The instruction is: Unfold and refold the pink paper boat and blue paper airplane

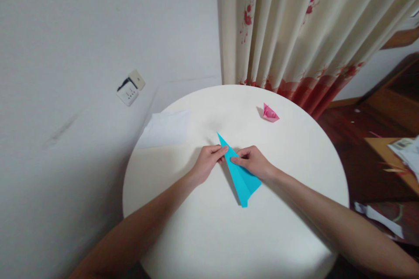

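A folded sheet of blue paper, long and pointed like a paper plane, is held between both hands above the white round table. Its narrow tip points away from me and its wider end lies toward me. My left hand pinches the left edge near the tip, thumb on top. My right hand grips the right side a little lower, its thumb flat on the paper and its fingers curled underneath. Those under-fingers are partly hidden by the paper.
A small pink folded paper boat stands toward the back right of the table. White paper lies at the back left. Behind are a wall with a socket and a floral curtain. A wooden surface with papers is at the right.
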A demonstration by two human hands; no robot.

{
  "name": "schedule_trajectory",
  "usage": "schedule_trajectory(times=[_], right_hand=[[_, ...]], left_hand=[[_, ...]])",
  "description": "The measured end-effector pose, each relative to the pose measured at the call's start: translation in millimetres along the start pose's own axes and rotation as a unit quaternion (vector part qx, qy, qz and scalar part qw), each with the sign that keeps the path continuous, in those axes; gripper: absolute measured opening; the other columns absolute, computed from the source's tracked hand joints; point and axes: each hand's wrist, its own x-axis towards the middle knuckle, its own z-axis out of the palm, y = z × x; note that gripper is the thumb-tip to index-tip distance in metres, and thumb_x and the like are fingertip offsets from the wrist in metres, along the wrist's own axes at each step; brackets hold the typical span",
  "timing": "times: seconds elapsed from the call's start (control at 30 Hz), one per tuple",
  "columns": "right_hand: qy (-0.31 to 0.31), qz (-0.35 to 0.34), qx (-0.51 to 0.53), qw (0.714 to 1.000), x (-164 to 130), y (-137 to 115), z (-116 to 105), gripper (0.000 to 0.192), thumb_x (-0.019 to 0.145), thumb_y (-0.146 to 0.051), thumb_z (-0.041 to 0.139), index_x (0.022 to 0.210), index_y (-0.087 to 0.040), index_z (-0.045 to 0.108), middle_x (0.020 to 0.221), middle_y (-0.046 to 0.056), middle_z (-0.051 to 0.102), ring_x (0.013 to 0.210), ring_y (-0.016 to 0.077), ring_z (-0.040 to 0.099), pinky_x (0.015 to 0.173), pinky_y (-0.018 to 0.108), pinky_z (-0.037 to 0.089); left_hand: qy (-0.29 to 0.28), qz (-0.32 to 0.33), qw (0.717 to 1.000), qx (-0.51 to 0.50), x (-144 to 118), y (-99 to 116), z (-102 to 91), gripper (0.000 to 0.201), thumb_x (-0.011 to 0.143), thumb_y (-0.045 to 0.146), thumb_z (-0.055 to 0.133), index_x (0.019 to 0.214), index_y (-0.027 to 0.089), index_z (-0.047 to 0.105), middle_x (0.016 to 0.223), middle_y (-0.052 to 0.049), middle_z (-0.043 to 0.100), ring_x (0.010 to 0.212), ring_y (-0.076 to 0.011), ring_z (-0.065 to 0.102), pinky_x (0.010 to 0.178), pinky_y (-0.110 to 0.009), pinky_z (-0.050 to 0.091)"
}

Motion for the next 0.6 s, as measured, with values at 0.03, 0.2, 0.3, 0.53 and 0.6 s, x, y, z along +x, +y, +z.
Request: schedule_trajectory(times=[0.03, 0.2, 0.3, 0.53, 0.6], right_hand=[[0.002, 0.000, -0.006, 1.000, 0.0, 0.0, -0.2, 0.046, 0.068, -0.060, 0.077, 0.066, -0.015, 0.066, 0.058, -0.001, 0.057, 0.054, 0.0118, 0.045, 0.050, 0.026, 0.036], [-0.025, -0.017, -0.034, 0.999, 0.5, 2.5, -5.0, 0.044, 0.073, -0.057, 0.073, 0.061, -0.017, 0.059, 0.055, -0.003, 0.050, 0.051, 0.0102, 0.041, 0.048, 0.025, 0.032], [-0.054, -0.019, -0.051, 0.997, -0.2, 4.1, -8.2, 0.044, 0.075, -0.056, 0.073, 0.060, -0.018, 0.055, 0.054, -0.004, 0.047, 0.050, 0.0095, 0.039, 0.047, 0.025, 0.031], [-0.085, 0.017, -0.075, 0.993, -6.4, -6.2, -13.6, 0.039, 0.075, -0.054, 0.072, 0.066, -0.017, 0.063, 0.056, -0.002, 0.052, 0.050, 0.0109, 0.043, 0.047, 0.026, 0.032], [-0.089, 0.026, -0.080, 0.992, -7.9, -9.4, -15.2, 0.038, 0.074, -0.052, 0.072, 0.066, -0.016, 0.063, 0.057, -0.002, 0.053, 0.050, 0.0114, 0.044, 0.047, 0.026, 0.033]], left_hand=[[-0.003, 0.000, 1.000, 0.009, -0.8, 1.1, 1.2, 0.045, 0.080, 0.055, 0.071, 0.064, 0.014, 0.064, 0.062, 0.000, 0.056, 0.062, -0.0127, 0.048, 0.060, -0.027, 0.036], [0.034, 0.007, 0.999, 0.018, -0.6, 8.8, 0.7, 0.035, 0.076, 0.048, 0.076, 0.082, 0.013, 0.073, 0.069, -0.003, 0.064, 0.065, -0.0141, 0.055, 0.062, -0.027, 0.040], [0.069, 0.014, 0.998, 0.003, 2.6, 10.4, -4.1, 0.039, 0.074, 0.043, 0.079, 0.099, 0.014, 0.074, 0.076, -0.004, 0.069, 0.067, -0.0143, 0.058, 0.064, -0.027, 0.043], [0.111, 0.050, 0.993, 0.002, 12.7, 5.0, -20.6, 0.038, 0.072, 0.041, 0.083, 0.096, 0.013, 0.074, 0.081, -0.007, 0.074, 0.070, -0.0146, 0.063, 0.069, -0.027, 0.047], [0.118, 0.055, 0.991, -0.008, 15.4, 4.9, -25.5, 0.046, 0.072, 0.040, 0.083, 0.106, 0.013, 0.072, 0.085, -0.008, 0.075, 0.075, -0.0162, 0.066, 0.070, -0.027, 0.048]])
